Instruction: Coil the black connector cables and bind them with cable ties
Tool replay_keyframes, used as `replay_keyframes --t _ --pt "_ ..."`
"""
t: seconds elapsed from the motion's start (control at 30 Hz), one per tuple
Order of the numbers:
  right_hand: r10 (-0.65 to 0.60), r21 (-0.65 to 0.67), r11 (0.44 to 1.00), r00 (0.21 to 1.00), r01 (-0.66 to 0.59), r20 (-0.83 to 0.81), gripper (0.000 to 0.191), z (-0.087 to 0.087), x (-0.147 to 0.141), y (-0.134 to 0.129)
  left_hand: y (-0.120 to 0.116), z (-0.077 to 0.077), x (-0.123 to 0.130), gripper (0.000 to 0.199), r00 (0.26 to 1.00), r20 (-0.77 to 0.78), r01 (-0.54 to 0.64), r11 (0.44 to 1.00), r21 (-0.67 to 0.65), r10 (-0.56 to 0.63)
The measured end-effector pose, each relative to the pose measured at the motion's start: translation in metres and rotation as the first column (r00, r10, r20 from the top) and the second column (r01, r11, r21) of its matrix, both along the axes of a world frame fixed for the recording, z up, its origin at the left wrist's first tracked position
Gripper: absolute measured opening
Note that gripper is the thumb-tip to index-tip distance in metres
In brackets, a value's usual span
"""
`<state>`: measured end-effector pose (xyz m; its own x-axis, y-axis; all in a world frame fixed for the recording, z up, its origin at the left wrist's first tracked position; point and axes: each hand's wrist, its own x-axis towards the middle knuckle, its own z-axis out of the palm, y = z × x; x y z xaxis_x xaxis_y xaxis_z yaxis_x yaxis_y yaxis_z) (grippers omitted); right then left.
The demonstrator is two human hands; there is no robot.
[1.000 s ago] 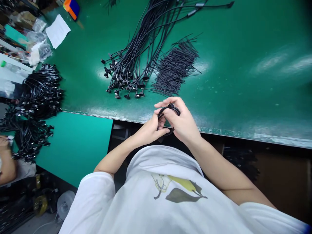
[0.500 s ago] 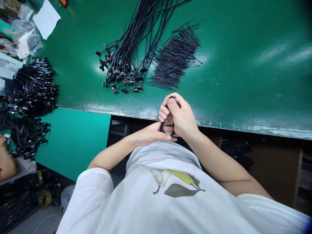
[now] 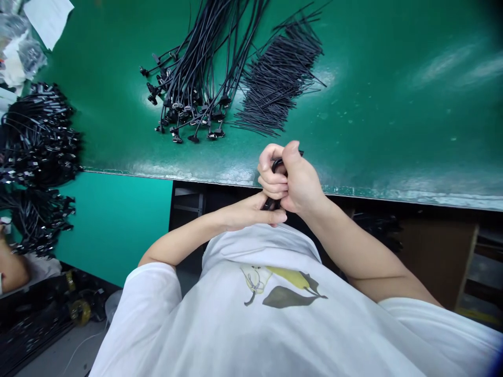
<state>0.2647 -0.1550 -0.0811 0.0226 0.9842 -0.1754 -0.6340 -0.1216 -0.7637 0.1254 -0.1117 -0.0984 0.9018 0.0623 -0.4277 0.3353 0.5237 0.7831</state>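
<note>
Both of my hands meet just off the table's front edge, close to my shirt. A coiled black cable point(image 3: 276, 163) runs between them. My right hand point(image 3: 301, 180) has its fingers curled round the upper part of the coil, thumb pointing up. Lower down, my left hand point(image 3: 255, 212) grips the bottom of the coil between thumb and fingers. The cable's ends are mostly hidden by my fingers. On the table beyond lie a pile of black cables point(image 3: 204, 57) with plug ends towards me and, right of it, a heap of short black ties point(image 3: 271, 78).
The green table point(image 3: 385, 131) has its front edge just past my hands. Bundled black cables point(image 3: 39, 136) are heaped at the left, near plastic bags point(image 3: 29, 52) and a paper sheet point(image 3: 49, 18). Another person's arm point(image 3: 13, 267) shows at the left edge. Shelves lie under the table.
My right hand's fingers have curled tighter round the coil and its thumb has lifted. My left hand stays at the bottom of the coil. The view has shifted slightly.
</note>
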Motion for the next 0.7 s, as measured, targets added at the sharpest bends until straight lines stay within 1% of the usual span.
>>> replay_keyframes --t 0.07,0.17,0.23,0.3,0.37,0.47,0.5,0.57,0.7 --pt "0.012 0.034 0.999 1.0 -0.011 -0.018 0.062 0.0 0.001 0.0 0.002 -0.001 -0.003 0.058 1.0 0.03 0.013 0.998 -0.065 -0.011" --pt "0.104 0.146 0.985 0.989 -0.087 -0.11 0.06 -0.001 0.003 0.0 0.006 -0.003 -0.007 0.071 0.999 0.043 0.033 0.984 -0.176 -0.026" --pt "0.177 0.23 0.964 0.969 -0.134 -0.175 0.058 -0.003 0.005 0.001 0.005 -0.006 -0.009 0.071 0.999 0.039 0.042 0.976 -0.214 -0.034" --pt "0.224 0.3 0.942 0.949 -0.152 -0.222 0.057 -0.005 0.007 0.001 0.0 -0.01 -0.008 0.069 0.995 0.077 0.078 0.962 -0.26 -0.059" --pt "0.222 0.324 0.936 0.943 -0.134 -0.249 0.058 -0.005 0.009 0.002 -0.007 -0.013 -0.006 0.067 0.992 0.12 0.072 0.933 -0.352 -0.031" --pt "0.168 0.28 0.955 0.952 -0.093 -0.255 0.059 -0.005 0.012 0.004 -0.018 -0.015 -0.003 0.067 0.993 0.097 -0.01 0.878 -0.478 0.065" --pt "0.147 0.258 0.963 0.957 -0.08 -0.251 0.059 -0.004 0.012 0.004 -0.021 -0.015 -0.003 0.066 0.993 0.075 -0.047 0.871 -0.49 0.096" --pt "0.115 0.227 0.972 0.964 -0.06 -0.24 0.058 -0.004 0.013 0.004 -0.024 -0.013 -0.002 0.062 0.987 0.039 -0.118 0.874 -0.47 0.154" --pt "0.084 0.198 0.979 0.983 -0.05 -0.166 0.06 -0.003 0.012 0.001 -0.027 -0.01 0.0 0.056 0.976 0.011 -0.201 0.917 -0.344 0.218"
